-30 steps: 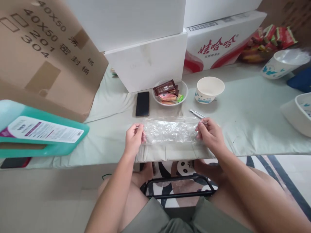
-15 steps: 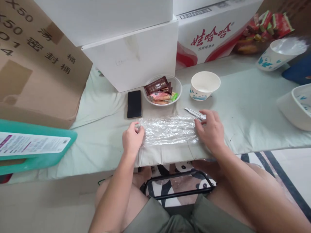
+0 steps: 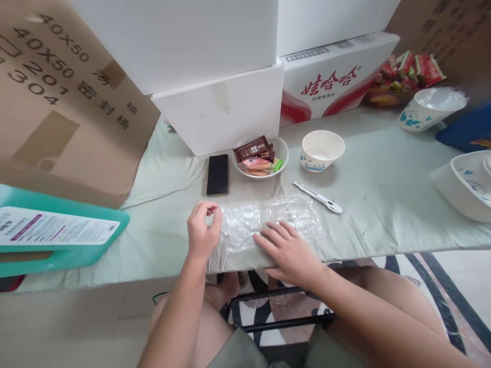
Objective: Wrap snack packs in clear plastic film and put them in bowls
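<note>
A crinkled clear plastic bag [image 3: 245,230] lies flat near the table's front edge. At its left edge, the fingertips of my left hand [image 3: 203,230] are closed in a pinch on the film. My right hand [image 3: 289,253] rests with fingers spread over the bag's lower middle and holds nothing. Just beyond the bag's right half lies a white utility knife [image 3: 317,197], apart from both hands.
Behind the bag stand a phone [image 3: 218,175], a bowl [image 3: 284,162] of wrapped snacks and a paper bowl [image 3: 322,148]. White boxes [image 3: 230,115] stand at the back. A cardboard box [image 3: 76,148] and a green container [image 3: 123,219] are at left, more bowls [image 3: 452,179] at right.
My right hand has left the utility knife's side and moved left and nearer onto the bag, its fingers now spread. The knife shows fully. My left hand stays at the bag's left edge.
</note>
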Demonstrator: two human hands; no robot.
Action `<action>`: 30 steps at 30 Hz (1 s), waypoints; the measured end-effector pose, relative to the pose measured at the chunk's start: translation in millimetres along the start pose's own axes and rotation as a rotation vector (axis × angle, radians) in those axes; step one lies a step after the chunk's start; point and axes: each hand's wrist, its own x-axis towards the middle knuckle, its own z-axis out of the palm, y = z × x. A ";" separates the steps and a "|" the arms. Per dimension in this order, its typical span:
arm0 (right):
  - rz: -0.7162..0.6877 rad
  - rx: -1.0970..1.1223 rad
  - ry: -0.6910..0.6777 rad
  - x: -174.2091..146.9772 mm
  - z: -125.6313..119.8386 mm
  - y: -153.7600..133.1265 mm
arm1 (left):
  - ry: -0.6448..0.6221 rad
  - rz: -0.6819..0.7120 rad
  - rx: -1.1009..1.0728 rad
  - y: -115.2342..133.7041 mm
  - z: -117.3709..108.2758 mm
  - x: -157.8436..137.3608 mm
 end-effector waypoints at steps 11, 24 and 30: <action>0.137 1.301 0.188 -14.1 -42.3 3.4 | -0.320 -0.378 -0.652 -2.8 9.0 -5.2; 0.808 1.379 0.400 29.3 -6.2 38.7 | -0.800 -0.616 -0.956 21.5 47.6 -5.7; 0.347 0.950 0.536 21.5 -8.6 42.4 | -0.810 -0.624 -0.749 19.4 39.8 -1.6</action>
